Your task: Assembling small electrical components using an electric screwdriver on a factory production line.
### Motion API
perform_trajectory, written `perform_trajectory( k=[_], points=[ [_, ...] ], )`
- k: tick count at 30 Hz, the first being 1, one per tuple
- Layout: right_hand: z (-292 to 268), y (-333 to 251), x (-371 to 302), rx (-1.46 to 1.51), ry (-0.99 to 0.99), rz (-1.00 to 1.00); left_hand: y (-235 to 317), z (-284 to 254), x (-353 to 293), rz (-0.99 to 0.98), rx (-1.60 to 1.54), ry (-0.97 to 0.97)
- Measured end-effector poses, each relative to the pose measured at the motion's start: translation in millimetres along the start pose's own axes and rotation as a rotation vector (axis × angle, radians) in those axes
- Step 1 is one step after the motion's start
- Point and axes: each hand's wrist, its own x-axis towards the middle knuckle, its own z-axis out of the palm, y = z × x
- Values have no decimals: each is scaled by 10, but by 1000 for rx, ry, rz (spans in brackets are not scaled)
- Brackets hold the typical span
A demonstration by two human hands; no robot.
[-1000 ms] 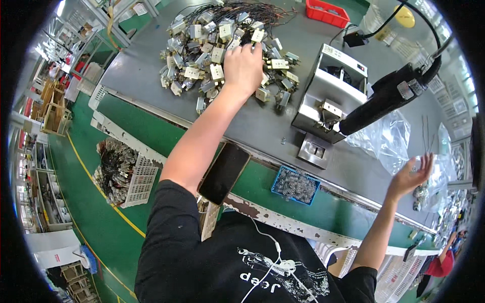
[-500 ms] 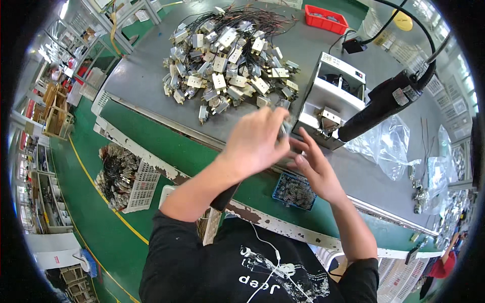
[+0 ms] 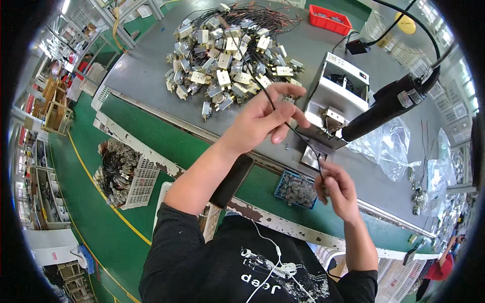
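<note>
From the middle of our view, we find at about eight o'clock a white crate (image 3: 145,184) with a heap of wired metal parts (image 3: 118,171) at it; we cannot tell whether those are finished. At twelve o'clock the bench carries a large pile of boxy metal parts (image 3: 224,77), so by our judgement much is left. The piece in hand seems only begun: its black cable (image 3: 305,138) slants from near that pile down toward four o'clock, clear of the metal machine (image 3: 343,96) at two.

As for grip, our left hand (image 3: 265,118), just past one o'clock, has thumb and fingers loosely parted, with the cable running across between them, not clenched. Our right hand (image 3: 339,189), toward four, is curled closed on the cable's lower end; whatever else lies in that palm is hidden from us.
</note>
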Motion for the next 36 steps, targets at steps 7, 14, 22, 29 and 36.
perform_trajectory(
  k=[7,14,22,29,36],
  points=[
    [-700,-234,24,-302,-128,389,98,-443,-187,325,79,540],
    [-625,-284,178,-123,-145,398,105,197,-406,177,1323,357],
    [-463,-316,190,-82,-74,301,-158,365,-108,283,1527,-202],
    [-360,0,293,-740,188,0,-318,81,-72,87,1484,-115],
    [-296,251,401,-1077,206,-239,-545,-20,68,-74,1421,-247]
  ],
)
